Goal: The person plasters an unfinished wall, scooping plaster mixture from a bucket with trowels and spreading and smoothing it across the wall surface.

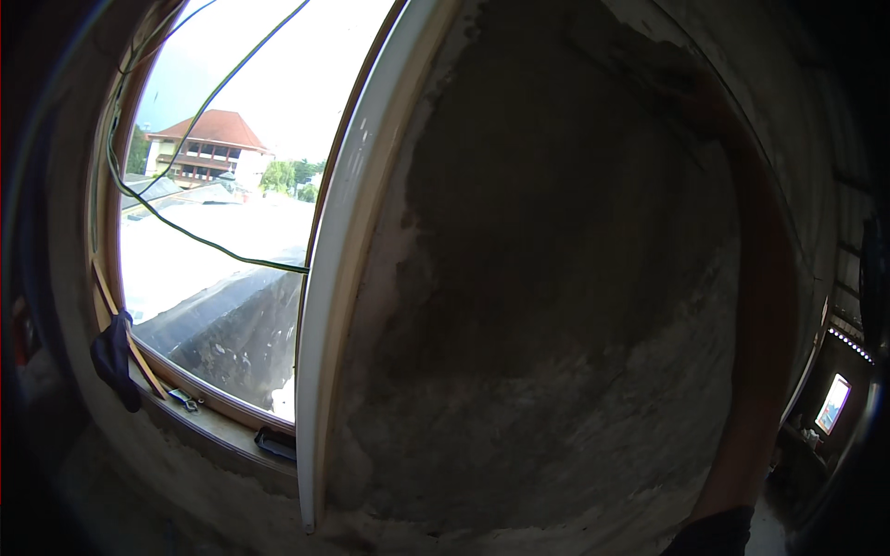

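My right arm (765,278) reaches up along the right side of a rough wall with a large dark, damp-looking patch of plaster (556,204). High on that wall, at the patch's upper right edge, my right hand (695,100) is closed and lies in deep shadow. Against the wall it seems to grip something dark, too dim to make out. Left of the patch a long pale bar (348,241) runs from top to bottom beside the window. My left hand is out of view.
At the left is a wooden-framed window (209,408) with a dark cable (218,246) strung across it. On its sill are a dark cloth-like thing (116,361), a thin wooden strip (139,357) and a small dark tray-like object (275,443). A bright opening (832,404) shows far right.
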Motion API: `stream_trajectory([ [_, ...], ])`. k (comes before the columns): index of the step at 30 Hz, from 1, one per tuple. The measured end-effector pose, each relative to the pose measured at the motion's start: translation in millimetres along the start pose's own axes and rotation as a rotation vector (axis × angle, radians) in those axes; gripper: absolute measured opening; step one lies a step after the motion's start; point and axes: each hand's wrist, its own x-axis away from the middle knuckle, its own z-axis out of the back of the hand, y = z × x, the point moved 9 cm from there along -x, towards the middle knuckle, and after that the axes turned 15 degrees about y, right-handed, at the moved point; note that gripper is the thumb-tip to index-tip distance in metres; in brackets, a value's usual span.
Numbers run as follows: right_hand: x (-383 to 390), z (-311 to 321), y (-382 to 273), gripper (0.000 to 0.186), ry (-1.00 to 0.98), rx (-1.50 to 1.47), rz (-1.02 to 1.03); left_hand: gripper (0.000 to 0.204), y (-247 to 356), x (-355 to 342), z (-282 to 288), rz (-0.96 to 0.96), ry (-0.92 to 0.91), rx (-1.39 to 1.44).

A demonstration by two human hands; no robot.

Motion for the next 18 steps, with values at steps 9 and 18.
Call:
stream_trajectory([
  [9,126.8,-42.5,-179.1,0.042,-0.006,-0.088,0.032,0.037,-51.8,-7.7,-3.3,0.232,0.057,0.35],
  [18,25.3,-11.9,-70.9,0.05,0.24,0.069,-0.354,0.033,-38.3,-32.3,5.2,0.107,-0.122,0.033],
])
